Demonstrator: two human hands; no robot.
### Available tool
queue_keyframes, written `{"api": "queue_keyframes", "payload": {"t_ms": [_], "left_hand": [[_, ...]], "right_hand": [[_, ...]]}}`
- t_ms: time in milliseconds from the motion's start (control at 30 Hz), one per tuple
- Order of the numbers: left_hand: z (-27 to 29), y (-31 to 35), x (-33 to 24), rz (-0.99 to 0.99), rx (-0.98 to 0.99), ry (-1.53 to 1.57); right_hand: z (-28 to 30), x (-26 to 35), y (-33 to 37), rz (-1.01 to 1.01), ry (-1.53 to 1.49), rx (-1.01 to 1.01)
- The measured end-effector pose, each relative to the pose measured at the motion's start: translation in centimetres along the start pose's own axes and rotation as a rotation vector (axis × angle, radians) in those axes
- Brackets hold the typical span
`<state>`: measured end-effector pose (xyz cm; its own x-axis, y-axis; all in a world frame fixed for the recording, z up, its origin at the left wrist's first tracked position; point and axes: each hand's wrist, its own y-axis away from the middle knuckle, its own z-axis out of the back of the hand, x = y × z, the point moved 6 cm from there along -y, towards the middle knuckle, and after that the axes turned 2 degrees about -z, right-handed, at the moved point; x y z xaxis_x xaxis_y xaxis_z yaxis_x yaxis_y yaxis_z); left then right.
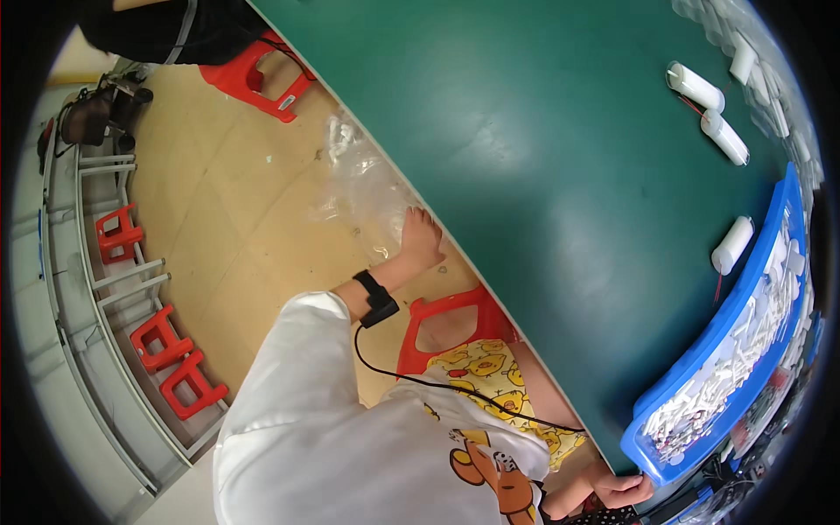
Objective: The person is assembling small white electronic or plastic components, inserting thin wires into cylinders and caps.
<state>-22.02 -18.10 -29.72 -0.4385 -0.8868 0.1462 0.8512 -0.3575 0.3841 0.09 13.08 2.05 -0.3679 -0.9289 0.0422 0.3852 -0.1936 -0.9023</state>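
My left hand (423,238) is beside the table's edge, its fingers curled; what they close on, if anything, is hidden. Behind it, below the table top, shows a clear plastic bag (363,179) with white pieces in it. My right hand (619,487) is at the near corner of a long blue tray (643,418), with its bent fingers closed against the corner. Many small white parts (726,376) fill that tray. A white cylinder with a red wire (732,246) lies just left of the tray, on the green table top (525,175).
Two more white cylinders (696,86) lie farther off, near clear bags of white parts (752,70). A red stool (446,324) stands by my legs, another red stool (258,79) near a person in black (144,31). More red stools (157,339) stand along the left.
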Motion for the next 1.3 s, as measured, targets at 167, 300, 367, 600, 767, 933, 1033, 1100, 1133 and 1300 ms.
{"api": "queue_keyframes", "payload": {"t_ms": [167,300,367,600,767,933,1033,1100,1133,1300], "left_hand": [[-8.1,1.5,-0.4,0.172,-0.116,0.482],[1.2,6.6,2.5,0.182,-0.346,0.690],[3.8,9.3,4.0,0.181,-0.413,0.744],[4.3,18.9,2.9,0.096,-0.409,0.769],[2.6,22.8,1.4,0.193,-0.425,0.786],[3.1,24.2,2.6,0.230,-0.448,0.855],[3.1,24.9,3.6,0.231,-0.578,0.931],[2.7,25.7,3.8,0.226,-0.614,0.977],[2.7,26.4,3.9,0.236,-0.638,0.994],[1.4,27.7,0.3,0.066,-0.479,1.131]], "right_hand": [[0.1,0.1,-0.4,0.045,-0.027,0.050],[0.0,-0.2,-1.0,0.062,-0.084,0.081],[0.2,0.1,-1.2,0.034,-0.070,0.106],[3.1,5.2,-0.3,0.062,-0.966,0.525],[-1.5,16.0,6.9,0.641,-1.184,1.407],[-10.8,22.4,17.2,0.936,-0.251,1.800],[-17.1,24.5,23.4,0.672,0.104,1.723],[-19.2,24.2,24.3,0.506,0.183,1.710],[-19.4,24.1,23.3,0.465,0.175,1.676],[-21.7,22.6,17.6,0.558,-0.237,1.436]]}}
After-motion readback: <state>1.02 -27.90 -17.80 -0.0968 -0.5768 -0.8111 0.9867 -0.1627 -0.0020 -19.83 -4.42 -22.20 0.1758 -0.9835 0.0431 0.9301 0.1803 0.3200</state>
